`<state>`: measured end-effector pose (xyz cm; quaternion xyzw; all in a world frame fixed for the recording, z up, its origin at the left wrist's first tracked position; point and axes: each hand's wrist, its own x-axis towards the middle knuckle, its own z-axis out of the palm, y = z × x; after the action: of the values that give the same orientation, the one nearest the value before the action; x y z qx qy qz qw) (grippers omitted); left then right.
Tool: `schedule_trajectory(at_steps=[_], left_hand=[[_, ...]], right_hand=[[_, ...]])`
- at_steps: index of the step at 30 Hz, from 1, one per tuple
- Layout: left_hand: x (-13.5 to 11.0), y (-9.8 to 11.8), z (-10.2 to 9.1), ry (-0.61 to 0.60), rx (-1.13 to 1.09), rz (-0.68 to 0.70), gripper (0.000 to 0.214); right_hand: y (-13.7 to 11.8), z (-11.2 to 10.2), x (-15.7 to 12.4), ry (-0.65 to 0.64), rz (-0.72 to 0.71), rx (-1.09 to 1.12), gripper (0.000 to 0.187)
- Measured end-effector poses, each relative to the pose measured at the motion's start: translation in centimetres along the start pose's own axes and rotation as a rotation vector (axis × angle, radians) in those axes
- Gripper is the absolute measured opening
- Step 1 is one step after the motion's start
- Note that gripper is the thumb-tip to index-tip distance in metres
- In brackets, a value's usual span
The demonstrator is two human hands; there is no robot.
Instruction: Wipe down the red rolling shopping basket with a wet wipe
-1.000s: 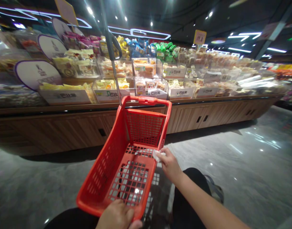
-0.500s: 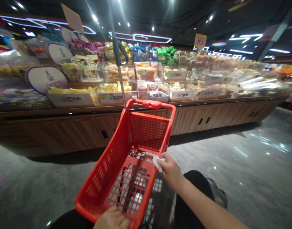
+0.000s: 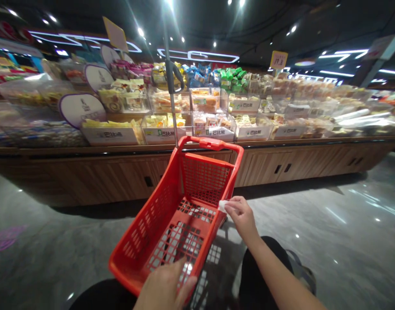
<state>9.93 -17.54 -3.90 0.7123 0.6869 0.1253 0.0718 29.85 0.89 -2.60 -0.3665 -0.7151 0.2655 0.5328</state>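
A red plastic shopping basket cart (image 3: 133,241) stands in front of me, with slotted walls, a grid floor and a raised handle at its far end. My right hand (image 3: 244,219) is at the cart's right rim, its fingers pinched on a small white tissue (image 3: 222,206) that touches the rim. Over the near end of the basket is my left hand (image 3: 165,284), thumb and forefinger apart and nothing visible between them. That hand covers part of the near rim, so any contact there is hidden.
Behind the cart runs a wooden display counter (image 3: 210,145) with clear bins of packaged snacks. A grey pole with a dark hook-like grip (image 3: 173,77) rises behind the cart's handle. My knees in black flank the cart. A bag (image 3: 305,271) is on the right.
My right hand has moved the tissue slightly up along the right rim, toward the far end. My left hand has lifted and turned, thumb and forefinger spreading. The view has shifted slightly left.
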Motion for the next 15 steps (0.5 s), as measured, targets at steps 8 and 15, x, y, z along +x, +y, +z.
schedule_trajectory(at_steps=[8,15], left_hand=[[4.5,5.9,1.3,-0.108,0.086,-0.228,0.035],[4.2,5.0,1.9,-0.104,0.039,-0.151,0.030]], right_hand=[[1.0,1.8,0.6,0.002,-0.222,-0.120,0.029],[0.5,1.7,-3.5,-0.243,-0.315,-0.146,0.037]])
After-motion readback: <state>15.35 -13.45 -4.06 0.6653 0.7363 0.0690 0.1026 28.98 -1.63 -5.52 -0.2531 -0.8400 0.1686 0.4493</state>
